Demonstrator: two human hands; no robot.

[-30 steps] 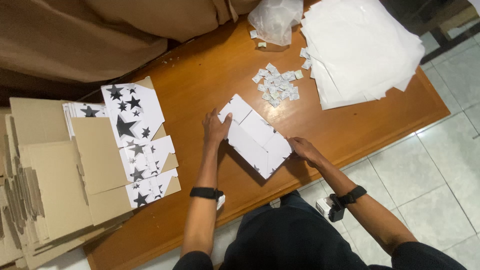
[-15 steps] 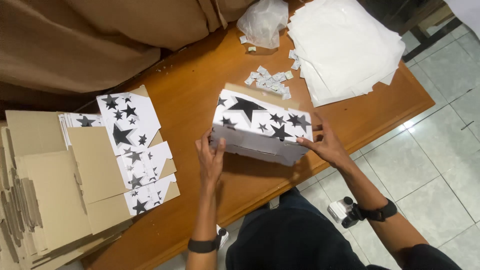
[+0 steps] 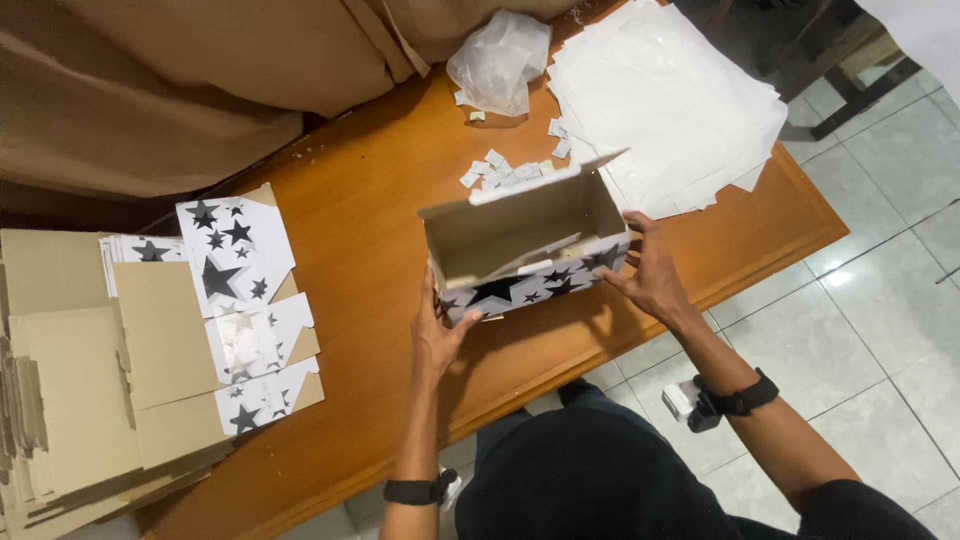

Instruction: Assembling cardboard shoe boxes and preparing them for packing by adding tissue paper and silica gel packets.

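Orange wooden table: left hand and right hand clamp the ends of the open star-print carton near its front edge; uneven squeeze could likely buckle the walls.

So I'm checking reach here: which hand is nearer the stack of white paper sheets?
Right. The right hand holds the box end beside the white sheets; the left hand grips the opposite end, farther away.

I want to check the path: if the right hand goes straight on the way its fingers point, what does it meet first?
The right hand already touches the star-printed box; past its corner, probably the white paper stack, though depth is unclear.
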